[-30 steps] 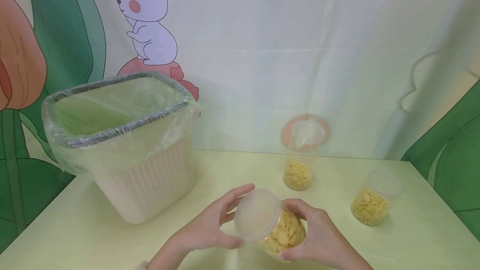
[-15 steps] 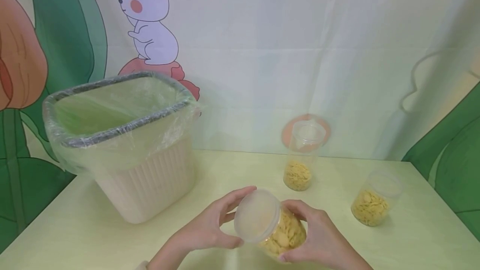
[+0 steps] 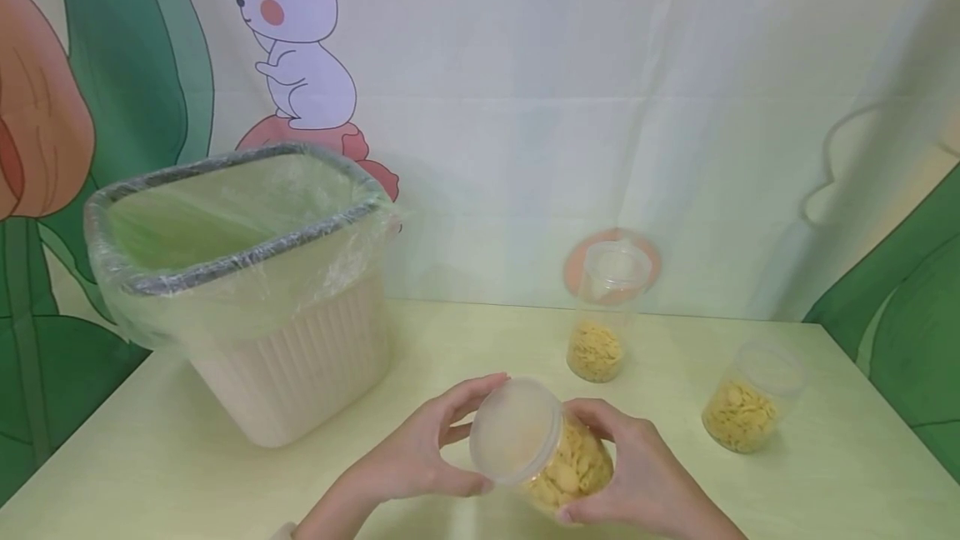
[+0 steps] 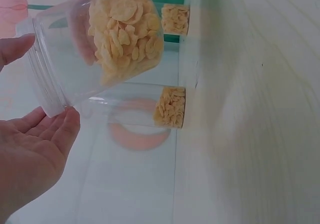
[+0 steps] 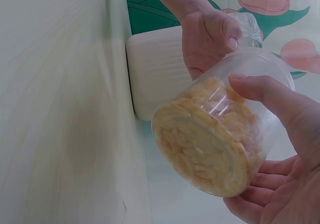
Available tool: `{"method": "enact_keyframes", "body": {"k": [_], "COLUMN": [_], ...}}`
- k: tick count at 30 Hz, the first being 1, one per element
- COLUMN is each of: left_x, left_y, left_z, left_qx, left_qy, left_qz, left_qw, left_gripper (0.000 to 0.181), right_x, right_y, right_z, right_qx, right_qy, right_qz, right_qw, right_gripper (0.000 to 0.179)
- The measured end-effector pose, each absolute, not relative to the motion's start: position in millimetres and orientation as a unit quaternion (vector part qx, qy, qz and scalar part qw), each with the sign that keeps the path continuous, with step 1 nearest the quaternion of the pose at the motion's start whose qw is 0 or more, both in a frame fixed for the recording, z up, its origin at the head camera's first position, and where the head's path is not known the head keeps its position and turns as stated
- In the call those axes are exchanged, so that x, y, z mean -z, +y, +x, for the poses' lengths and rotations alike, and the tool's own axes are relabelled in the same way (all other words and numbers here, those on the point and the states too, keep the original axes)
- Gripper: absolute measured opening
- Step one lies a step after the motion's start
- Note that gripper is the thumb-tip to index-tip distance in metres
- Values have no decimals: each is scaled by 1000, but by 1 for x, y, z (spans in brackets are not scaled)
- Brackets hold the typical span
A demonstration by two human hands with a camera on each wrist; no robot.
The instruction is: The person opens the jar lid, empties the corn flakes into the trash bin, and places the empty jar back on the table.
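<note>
A clear plastic jar (image 3: 576,467) of yellow flakes is tilted above the table, its whitish lid (image 3: 515,430) facing left and up. My right hand (image 3: 637,473) grips the jar's body, thumb along one side and fingers round the other. With thumb and fingertips, my left hand (image 3: 416,452) holds the rim of the lid; the left wrist view shows the lid (image 4: 42,71) seated on the jar's mouth. The flakes (image 5: 200,154) lie against the bottom in the right wrist view. A taller clear jar (image 3: 596,350) and a shorter one (image 3: 740,415) stand behind, each partly filled with flakes.
A cream ribbed bin (image 3: 300,373) with a clear plastic liner and grey rim stands at the table's left. Behind the pale table (image 3: 450,332) hangs a printed cloth (image 3: 480,140) with a rabbit and flowers.
</note>
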State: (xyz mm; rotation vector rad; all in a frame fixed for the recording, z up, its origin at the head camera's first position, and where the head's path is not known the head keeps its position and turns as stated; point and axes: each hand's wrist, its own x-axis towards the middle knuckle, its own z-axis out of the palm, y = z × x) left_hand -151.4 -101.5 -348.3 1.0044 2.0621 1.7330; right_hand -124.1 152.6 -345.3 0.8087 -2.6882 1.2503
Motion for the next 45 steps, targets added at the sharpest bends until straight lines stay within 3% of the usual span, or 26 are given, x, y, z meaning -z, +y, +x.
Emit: {"method": "enact_keyframes", "body": {"k": [45], "left_x": [349], "left_y": [-88], "left_z": [-143], "left_qx": [-606], "left_qy": [756], "left_qz": [233], "left_qw": [81], "left_gripper": [73], "right_x": [347], "right_y": [155], "right_z": [-126], "right_qx": [-416], "right_qy": [-876], "right_qz": [241], "right_qw": [37], "right_gripper": [72]}}
